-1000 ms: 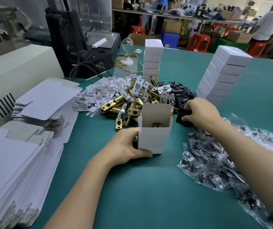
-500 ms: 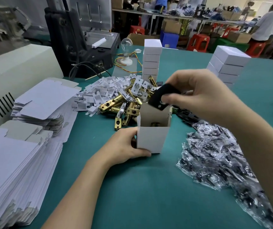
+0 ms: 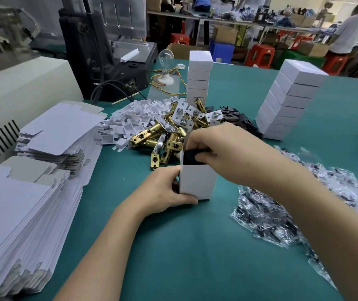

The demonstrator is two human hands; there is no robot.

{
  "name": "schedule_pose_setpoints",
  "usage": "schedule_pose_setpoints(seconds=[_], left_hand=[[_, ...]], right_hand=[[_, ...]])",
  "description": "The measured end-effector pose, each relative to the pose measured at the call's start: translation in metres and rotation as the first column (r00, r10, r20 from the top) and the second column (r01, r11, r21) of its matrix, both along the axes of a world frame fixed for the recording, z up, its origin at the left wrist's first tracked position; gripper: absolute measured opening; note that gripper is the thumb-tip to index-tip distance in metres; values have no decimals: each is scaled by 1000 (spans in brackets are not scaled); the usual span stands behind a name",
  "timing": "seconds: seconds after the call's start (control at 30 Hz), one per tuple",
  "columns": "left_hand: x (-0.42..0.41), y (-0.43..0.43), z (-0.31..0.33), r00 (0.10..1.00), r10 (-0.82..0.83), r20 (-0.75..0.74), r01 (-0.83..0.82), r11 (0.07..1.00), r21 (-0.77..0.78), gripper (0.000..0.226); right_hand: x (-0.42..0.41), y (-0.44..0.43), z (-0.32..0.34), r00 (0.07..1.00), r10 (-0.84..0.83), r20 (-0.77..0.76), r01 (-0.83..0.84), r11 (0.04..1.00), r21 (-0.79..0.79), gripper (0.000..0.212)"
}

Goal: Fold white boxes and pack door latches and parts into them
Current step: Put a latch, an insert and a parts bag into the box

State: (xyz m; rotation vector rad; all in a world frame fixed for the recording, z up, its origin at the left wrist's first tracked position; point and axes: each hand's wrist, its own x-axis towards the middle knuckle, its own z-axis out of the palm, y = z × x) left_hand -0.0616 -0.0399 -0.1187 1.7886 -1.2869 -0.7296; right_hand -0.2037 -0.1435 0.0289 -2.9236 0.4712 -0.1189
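The white cardboard box (image 3: 196,181) is matt; golden metal latches (image 3: 150,137) at 12 o'clock shine; clear plastic bags (image 3: 271,213) look glossy.

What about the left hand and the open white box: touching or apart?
Touching. Head view: the left hand grips the white box at its lower left edge.

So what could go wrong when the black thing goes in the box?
The black part sits in the open top of the white box, so the right hand pushing it down could jam it or bend the card wall. Only the left hand steadies the upright box, low down, so it might tip toward the brass latches.
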Motion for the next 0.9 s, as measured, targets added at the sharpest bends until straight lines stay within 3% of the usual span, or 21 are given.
schedule_pose_setpoints(seconds=[0.23,0.4,0.47,0.53,0.6,0.7,0.8,0.9], left_hand=[[1,-1,-2,1000,2,-14,-2,1000,6,64],[1,-1,-3,1000,-3,-17,3,1000,-1,64],[2,-1,-4,1000,-4,-24,4,1000,0,65],[2,-1,-4,999,0,-37,0,1000,1,66],[2,-2,-4,999,2,-49,-2,1000,-2,65],[1,-2,-3,998,-3,-62,3,1000,-4,64],[0,-1,-2,997,-6,-71,5,1000,-15,64],[0,-1,-3,997,-5,-78,3,1000,-22,64]], right_hand=[[-3,-6,9,999,8,-33,-5,997,79,20],[-23,-30,39,948,-110,299,12,950,312,8],[-31,-46,40,923,-193,334,91,950,297,8],[-37,-60,35,959,-224,172,199,968,151,11],[-41,-66,24,974,-198,-114,201,979,21,9],[-39,-57,-5,863,-90,-497,117,993,24,24],[-36,-44,-41,765,-58,-641,1,996,-89,48],[-36,-39,-63,749,-41,-661,-131,969,-209,50]])
